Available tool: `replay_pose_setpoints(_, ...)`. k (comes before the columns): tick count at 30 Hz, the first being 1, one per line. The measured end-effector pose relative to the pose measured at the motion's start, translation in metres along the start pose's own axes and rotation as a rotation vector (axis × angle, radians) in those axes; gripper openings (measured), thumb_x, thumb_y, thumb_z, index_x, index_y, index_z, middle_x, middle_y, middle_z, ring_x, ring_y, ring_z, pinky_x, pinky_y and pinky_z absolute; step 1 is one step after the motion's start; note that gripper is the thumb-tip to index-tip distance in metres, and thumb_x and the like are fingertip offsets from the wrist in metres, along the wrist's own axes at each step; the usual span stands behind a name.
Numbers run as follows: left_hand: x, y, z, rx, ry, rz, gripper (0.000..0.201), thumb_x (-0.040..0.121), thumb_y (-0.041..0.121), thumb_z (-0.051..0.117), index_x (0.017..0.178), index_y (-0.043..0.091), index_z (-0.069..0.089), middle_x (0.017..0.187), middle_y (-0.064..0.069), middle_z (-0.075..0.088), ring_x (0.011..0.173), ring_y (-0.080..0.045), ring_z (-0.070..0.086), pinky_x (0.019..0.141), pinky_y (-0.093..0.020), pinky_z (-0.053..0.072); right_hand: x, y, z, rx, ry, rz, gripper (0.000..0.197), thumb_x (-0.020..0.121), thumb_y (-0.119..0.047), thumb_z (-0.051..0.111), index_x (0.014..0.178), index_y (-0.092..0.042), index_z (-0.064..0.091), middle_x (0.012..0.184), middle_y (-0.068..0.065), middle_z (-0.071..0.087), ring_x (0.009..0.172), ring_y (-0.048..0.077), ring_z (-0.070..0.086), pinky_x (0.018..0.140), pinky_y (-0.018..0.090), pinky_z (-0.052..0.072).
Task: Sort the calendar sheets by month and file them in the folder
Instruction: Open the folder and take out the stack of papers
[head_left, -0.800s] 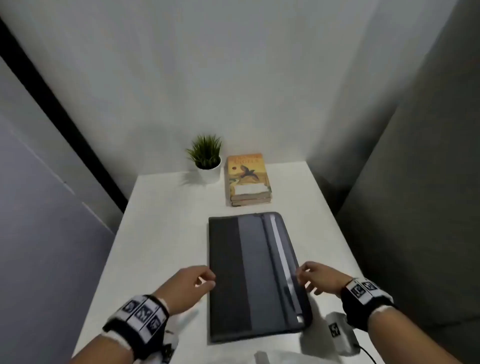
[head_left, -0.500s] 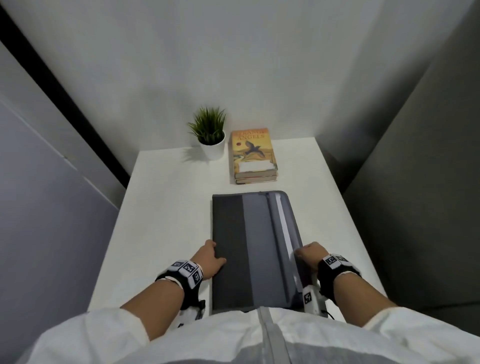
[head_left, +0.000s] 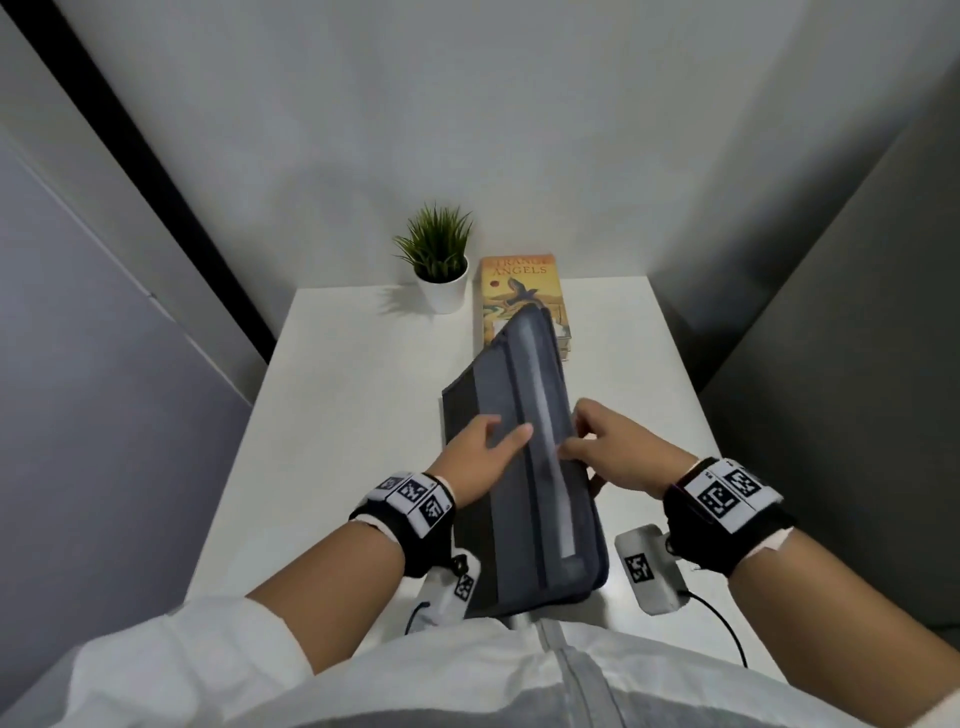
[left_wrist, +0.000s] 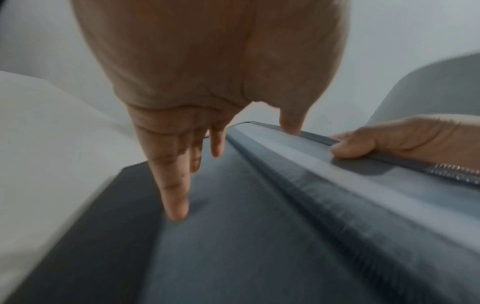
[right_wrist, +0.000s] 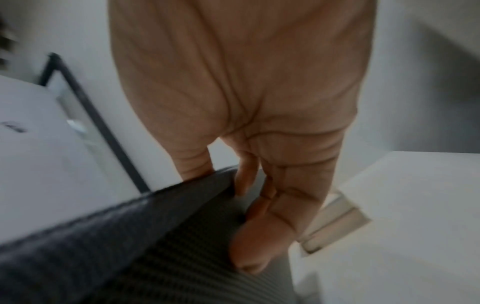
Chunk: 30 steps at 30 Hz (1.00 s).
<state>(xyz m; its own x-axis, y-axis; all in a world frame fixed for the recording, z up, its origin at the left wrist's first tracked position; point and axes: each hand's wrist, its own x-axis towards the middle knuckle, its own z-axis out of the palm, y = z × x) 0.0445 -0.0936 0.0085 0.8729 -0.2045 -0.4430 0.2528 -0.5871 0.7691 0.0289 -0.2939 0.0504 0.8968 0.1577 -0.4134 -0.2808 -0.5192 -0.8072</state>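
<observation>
Fingers (head_left: 511, 434) of left hand (head_left: 480, 457) are laid flat on folder (head_left: 524, 415); right hand (head_left: 618, 449) is gripping its right edge, now tilted up off table (head_left: 353, 415) center vs 0.5s ago. Prob being opened; no sheets seen yet.

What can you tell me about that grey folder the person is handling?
The folder is a flat, soft-looking fabric case in two greys, a darker panel along its left side, with a pale strip and a zipper along its right edge. It looks closed. Its right edge is raised off the white table while its left edge stays low. The left hand rests straight fingers on its top face. The right hand grips the raised edge, thumb on top, fingers underneath. Its far end overlaps the book.
</observation>
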Motion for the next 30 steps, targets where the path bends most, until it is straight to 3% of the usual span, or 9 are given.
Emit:
replay_pose_setpoints(2,-0.006,0.026,-0.007,-0.191,0.077,0.003,0.1,0.061,0.087,0.05,0.14,0.028,0.037,0.141,0.007,0.044,0.116,-0.015,0.051,0.068,-0.041,0.061,-0.004,-0.019,0.014,-0.024,-0.037,-0.061,0.025,0.086,-0.022,0.064,0.083,-0.012,0.041,0.079,0.01,0.062,0.07,0.021,0.065,0.054,0.034,0.058)
replay_pose_setpoints(4,-0.009,0.038,-0.016,-0.253,0.117,-0.033,0.099,0.061,0.084,0.054,0.139,0.025,0.039,0.134,0.006,0.047,0.112,-0.015,0.054,0.058,-0.04,0.061,-0.004,-0.028,0.026,0.004,-0.087,-0.101,0.031,0.084,-0.028,0.069,0.084,-0.013,0.042,0.08,0.006,0.063,0.075,0.018,0.067,0.058,0.033,0.058)
replay_pose_setpoints(10,-0.017,0.025,-0.04,-0.365,0.079,-0.066,0.053,0.086,0.061,0.051,0.116,0.017,0.055,0.116,-0.011,0.061,0.102,-0.028,0.064,0.069,-0.052,0.06,0.0,-0.038,0.027,0.063,-0.049,-0.144,0.042,0.087,-0.042,0.063,0.111,-0.026,0.032,0.105,0.002,0.053,0.07,0.017,0.067,0.06,0.033,0.059)
replay_pose_setpoints(14,-0.023,0.022,-0.048,-0.293,0.151,-0.022,0.037,0.096,0.044,0.034,0.108,0.015,0.055,0.098,-0.011,0.058,0.092,-0.027,0.06,0.076,-0.045,0.058,0.011,-0.041,0.021,-0.172,0.061,-0.208,0.023,0.09,-0.026,0.06,0.105,-0.028,0.043,0.088,0.005,0.058,0.056,0.013,0.056,0.052,0.027,0.052)
replay_pose_setpoints(18,-0.025,0.019,-0.05,-0.28,0.17,0.007,0.028,0.1,0.032,0.028,0.092,0.014,0.047,0.082,-0.005,0.043,0.072,-0.019,0.05,0.047,-0.025,0.051,0.022,-0.044,0.024,-0.413,0.062,-0.101,0.017,0.089,-0.031,0.06,0.092,-0.014,0.061,0.087,0.002,0.064,0.078,0.016,0.06,0.067,0.03,0.049)
replay_pose_setpoints(20,-0.026,0.018,-0.05,-0.293,0.163,0.007,0.026,0.1,0.03,0.027,0.087,0.014,0.043,0.08,-0.007,0.04,0.069,-0.02,0.049,0.045,-0.024,0.05,0.027,-0.049,0.026,-0.456,0.072,-0.098,0.024,0.088,-0.03,0.061,0.092,-0.006,0.064,0.087,0.009,0.065,0.079,0.02,0.061,0.068,0.032,0.048)
replay_pose_setpoints(23,-0.027,0.016,-0.05,-0.301,0.167,0.009,0.025,0.1,0.029,0.028,0.086,0.013,0.041,0.081,-0.008,0.037,0.066,-0.021,0.048,0.044,-0.025,0.05,0.032,-0.055,0.027,-0.455,0.109,-0.126,0.016,0.086,-0.025,0.062,0.093,-0.011,0.061,0.087,0.001,0.061,0.079,0.018,0.057,0.062,0.026,0.044)
replay_pose_setpoints(27,-0.027,0.013,-0.05,-0.28,0.181,0.029,0.026,0.1,0.029,0.028,0.078,0.018,0.037,0.074,-0.004,0.034,0.05,-0.009,0.045,0.04,-0.02,0.045,0.036,-0.061,0.027,-0.498,0.097,-0.156,0.008,0.084,-0.018,0.061,0.091,-0.015,0.058,0.084,-0.005,0.056,0.075,0.013,0.053,0.055,0.02,0.037)
replay_pose_setpoints(30,-0.028,0.011,-0.051,-0.287,0.191,0.029,0.026,0.099,0.029,0.028,0.076,0.019,0.036,0.072,-0.003,0.032,0.043,-0.004,0.042,0.04,-0.02,0.045,0.036,-0.06,0.027,-0.532,0.112,-0.171,0.008,0.084,-0.008,0.056,0.091,-0.01,0.059,0.087,0.001,0.058,0.078,0.017,0.053,0.06,0.023,0.04)
